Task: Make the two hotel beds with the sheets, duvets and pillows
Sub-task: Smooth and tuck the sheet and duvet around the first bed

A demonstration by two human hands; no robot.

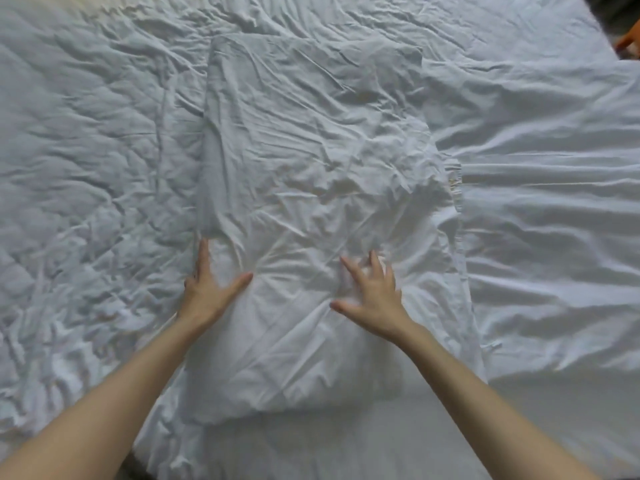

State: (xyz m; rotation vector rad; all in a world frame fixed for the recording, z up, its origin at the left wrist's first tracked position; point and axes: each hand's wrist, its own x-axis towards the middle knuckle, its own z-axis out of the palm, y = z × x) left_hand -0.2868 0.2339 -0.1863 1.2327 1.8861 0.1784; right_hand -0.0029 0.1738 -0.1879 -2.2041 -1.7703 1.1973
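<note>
A white pillow (311, 161) in a creased case lies lengthwise on the bed, running away from me. My left hand (209, 285) presses flat against its left edge, fingers straight and thumb spread onto the top. My right hand (372, 292) rests on the pillow's near right part with its fingers spread. A crumpled white duvet (86, 168) covers the bed to the left. A smoother white sheet (540, 202) stretches out on the right.
The bed's far right corner (595, 26) shows at the top right, with dark floor and an orange object (628, 43) beyond it. The near edge of the bed (329, 455) runs below the pillow.
</note>
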